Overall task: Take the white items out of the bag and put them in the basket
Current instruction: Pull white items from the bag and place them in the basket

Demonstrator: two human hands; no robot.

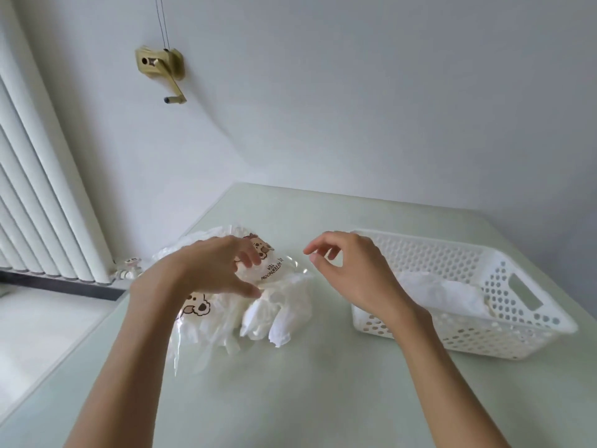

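Pale green, the counter (323, 399) carries a printed clear bag (206, 305) of white items (271, 318), on which the left hand (210, 270) is laid, its grip relaxed. Beside the basket (468, 292), the right hand (349, 270) is held loosely curled, gripping nothing.

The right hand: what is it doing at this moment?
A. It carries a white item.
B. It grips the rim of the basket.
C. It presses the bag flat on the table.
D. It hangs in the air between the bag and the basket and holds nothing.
D: the right hand hangs with loosely curled, empty fingers between the bag and the basket, touching neither, while the left hand rests on the bag.
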